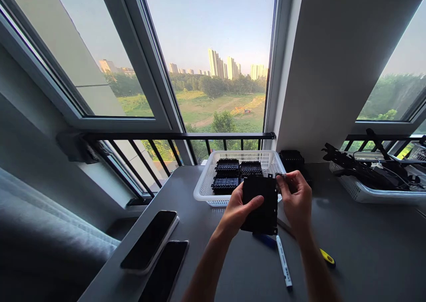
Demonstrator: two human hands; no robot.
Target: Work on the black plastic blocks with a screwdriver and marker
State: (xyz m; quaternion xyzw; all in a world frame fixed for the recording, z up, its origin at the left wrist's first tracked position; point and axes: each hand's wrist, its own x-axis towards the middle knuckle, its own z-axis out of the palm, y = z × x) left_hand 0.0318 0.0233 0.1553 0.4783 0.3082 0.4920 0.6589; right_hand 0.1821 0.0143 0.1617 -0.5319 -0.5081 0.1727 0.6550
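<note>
A flat black panel [262,209] with small notches along its edges is held up over the table. My left hand [240,208] grips its left side, thumb across the front and fingers behind. At the panel's upper right corner, my right hand [295,194] is closed in a pinch; what is between the fingertips is too small and dark to name. Behind the panel stands a white perforated basket [202,191] holding several stacked black parts [226,183], partly hidden by the panel and my left hand.
Two phones [149,240] [166,271] lie at the left on the grey table [239,275]. A white marker [283,263], a blue item [265,240] and a yellow-ended tool [327,257] lie near my forearms. Another basket [376,195] of black parts stands right. Black parts [291,159] stand by the wall.
</note>
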